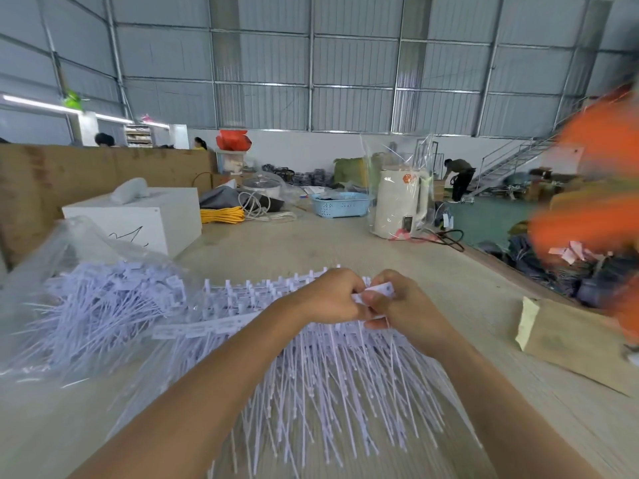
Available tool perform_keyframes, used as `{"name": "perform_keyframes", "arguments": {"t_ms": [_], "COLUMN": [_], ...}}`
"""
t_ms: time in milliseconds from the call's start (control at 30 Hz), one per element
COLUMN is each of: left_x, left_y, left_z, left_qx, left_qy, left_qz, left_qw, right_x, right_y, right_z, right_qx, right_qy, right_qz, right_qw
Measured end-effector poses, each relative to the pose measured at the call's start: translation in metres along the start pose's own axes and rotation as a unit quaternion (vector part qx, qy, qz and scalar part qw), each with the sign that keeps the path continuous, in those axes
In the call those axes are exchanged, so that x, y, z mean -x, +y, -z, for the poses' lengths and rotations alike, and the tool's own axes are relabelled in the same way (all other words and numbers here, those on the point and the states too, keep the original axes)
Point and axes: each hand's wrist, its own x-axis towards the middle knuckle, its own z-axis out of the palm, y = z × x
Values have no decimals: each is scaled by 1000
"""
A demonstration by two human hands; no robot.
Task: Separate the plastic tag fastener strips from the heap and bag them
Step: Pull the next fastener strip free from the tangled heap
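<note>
A heap of white plastic tag fastener strips lies on the wooden table in front of me, thin tails fanned toward me. My left hand and my right hand meet over the heap's far side. Both pinch the flat white head end of one strip between fingers and thumbs. To the left lies a clear plastic bag holding many more white strips. A single row of tag heads lies between the bag and the heap.
A white box stands behind the bag. Further back are a yellow cable coil, a blue basket and a white kettle in plastic wrap. A brown cardboard piece lies at right. A blurred orange shape fills the right edge.
</note>
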Motion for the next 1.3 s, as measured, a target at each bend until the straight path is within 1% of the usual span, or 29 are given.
{"name": "perform_keyframes", "arguments": {"t_ms": [33, 100, 167, 233, 267, 400, 500, 533, 633, 667, 733, 767, 800, 833, 867, 900, 933, 967, 1000, 1033, 1067, 1133, 1167, 1200, 1233, 1267, 1300], "left_x": [0, 1, 4, 7, 9, 15, 14, 14, 13, 13, 14, 14, 14, 15, 17, 19, 21, 23, 24, 25, 24, 22, 22, 21, 21, 21, 21], "left_y": [1, 0, -5, -9, -9, -5, -5, -5, -1, -1, -1, -2, -3, -3, -3, -3, -5, -7, -9, -9, -7, -2, 0, 2, 3, 3, 3], "left_z": [0, 2, 7, 10, 11, 9, 15, 18, 23, 25, 28, 29, 31, 33, 35, 37, 37, 37, 37, 37, 37, 35, 34, 33, 31, 30, 28], "left_qx": [-5, 3, 17, 70, 92, 140, 176, 179, 219, 268, 395, 435, 448, 446, 441, 439, 438, 429, 407, 374, 341, 261, 218, 182, 155, 136, 123], "left_qy": [14, 30, 5, -39, -47, -34, -54, -65, -72, -80, -107, -115, -118, -120, -121, -119, -113, -102, -90, -87, -94, -119, -127, -130, -130, -129, -126], "left_qz": [1, 31, 50, 54, 55, 67, 91, 96, 105, 115, 136, 132, 119, 104, 89, 83, 85, 88, 88, 84, 79, 75, 76, 77, 81, 84, 86], "left_qw": [1000, 999, 999, 995, 993, 987, 979, 977, 968, 953, 902, 883, 878, 881, 885, 887, 888, 893, 905, 920, 932, 955, 965, 972, 976, 979, 981], "right_x": [0, -1, -1, -1, 0, 0, 0, 0, -1, 0, 1, 2, 2, 1, -1, -4, -7, -9, -9, -9, -9, -6, -3, 1, 4, 7, 8], "right_y": [0, 0, 0, 0, -1, -2, -2, -1, 1, 1, -1, -1, -2, -3, -4, -3, -3, -2, -2, -2, -3, -10, -13, -18, -21, -22, -21], "right_z": [1, 3, 4, 4, 4, 6, 2, 0, 0, -1, -3, -5, -3, 1, 10, 23, 38, 52, 61, 68, 71, 72, 68, 64, 58, 50, 41], "right_qx": [-4, 5, 1, -3, 5, 71, 122, 143, 198, 197, 191, 182, 163, 129, 69, -19, -126, -231, -315, -372, -403, -411, -392, -342, -256, -144, -41], "right_qy": [5, 28, 34, 15, 4, -11, -1, 15, 76, 92, 116, 129, 144, 167, 203, 245, 277, 287, 274, 248, 217, 138, 95, 59, 34, 20, 17], "right_qz": [5, 15, 13, 15, 21, 33, 34, 56, 172, 210, 279, 299, 297, 267, 212, 151, 92, 49, 27, 24, 30, 50, 50, 42, 33, 32, 43], "right_qw": [1000, 999, 999, 1000, 1000, 997, 992, 988, 962, 953, 934, 928, 930, 940, 953, 958, 948, 928, 908, 894, 889, 900, 914, 937, 965, 989, 998]}}
